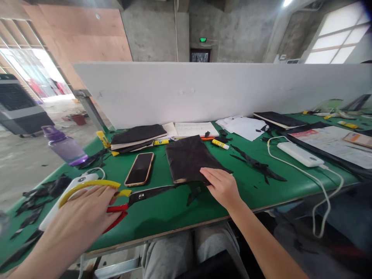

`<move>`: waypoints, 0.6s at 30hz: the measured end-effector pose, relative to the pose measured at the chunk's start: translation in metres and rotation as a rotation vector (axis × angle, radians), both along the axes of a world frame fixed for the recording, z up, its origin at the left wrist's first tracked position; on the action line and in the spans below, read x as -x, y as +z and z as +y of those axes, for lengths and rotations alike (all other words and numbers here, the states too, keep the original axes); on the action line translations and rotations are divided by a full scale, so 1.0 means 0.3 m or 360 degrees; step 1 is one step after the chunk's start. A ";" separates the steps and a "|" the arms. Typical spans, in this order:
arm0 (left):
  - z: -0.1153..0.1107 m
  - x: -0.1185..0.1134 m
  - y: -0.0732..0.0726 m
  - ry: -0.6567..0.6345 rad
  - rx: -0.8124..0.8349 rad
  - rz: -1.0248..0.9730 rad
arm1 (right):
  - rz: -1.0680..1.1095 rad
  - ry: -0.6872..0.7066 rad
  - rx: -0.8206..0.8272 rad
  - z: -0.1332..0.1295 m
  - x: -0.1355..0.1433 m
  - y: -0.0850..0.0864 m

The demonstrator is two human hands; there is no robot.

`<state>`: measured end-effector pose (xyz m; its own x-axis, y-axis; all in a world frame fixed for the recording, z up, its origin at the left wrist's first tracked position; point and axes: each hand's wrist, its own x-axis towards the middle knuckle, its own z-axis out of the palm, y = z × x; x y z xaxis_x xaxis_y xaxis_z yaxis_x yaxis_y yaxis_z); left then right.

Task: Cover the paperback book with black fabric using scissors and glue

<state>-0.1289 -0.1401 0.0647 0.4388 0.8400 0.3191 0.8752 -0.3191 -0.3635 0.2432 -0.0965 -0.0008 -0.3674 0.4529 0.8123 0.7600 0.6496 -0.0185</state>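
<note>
My left hand (90,207) is closed round the yellow and red handles of a pair of scissors (141,196). The dark blades point right and reach the lower left edge of a black-covered book (192,161). That book lies at a slant on the green table. At its lower right corner, my right hand (219,184) grips the black cover, thumb below and fingers on top. Under the book's near edge a small black scrap (193,195) shows. A phone (140,169) lies between the scissors and a stack of black-covered books (138,135).
Glue sticks (220,144) and black scraps (255,162) lie about the green table (171,217). A purple bottle (65,147) stands at the left edge. On the right are a white power bank (300,154) with a looped cable and papers. A white partition (186,95) closes the back.
</note>
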 end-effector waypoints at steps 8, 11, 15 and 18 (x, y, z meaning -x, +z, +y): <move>-0.010 -0.021 0.012 0.0012 -0.0076 0.0044 | -0.0007 0.0001 -0.0014 -0.002 0.003 0.003; -0.017 -0.031 0.017 -0.0039 -0.0096 0.0048 | -0.0013 0.0002 -0.0012 -0.001 0.001 0.002; -0.032 -0.033 0.008 -0.0072 -0.0121 0.0046 | -0.0005 -0.0009 -0.0009 -0.002 0.001 0.004; -0.048 -0.013 -0.017 -0.0057 -0.0172 0.0041 | -0.0005 -0.0019 -0.0008 -0.004 0.002 0.006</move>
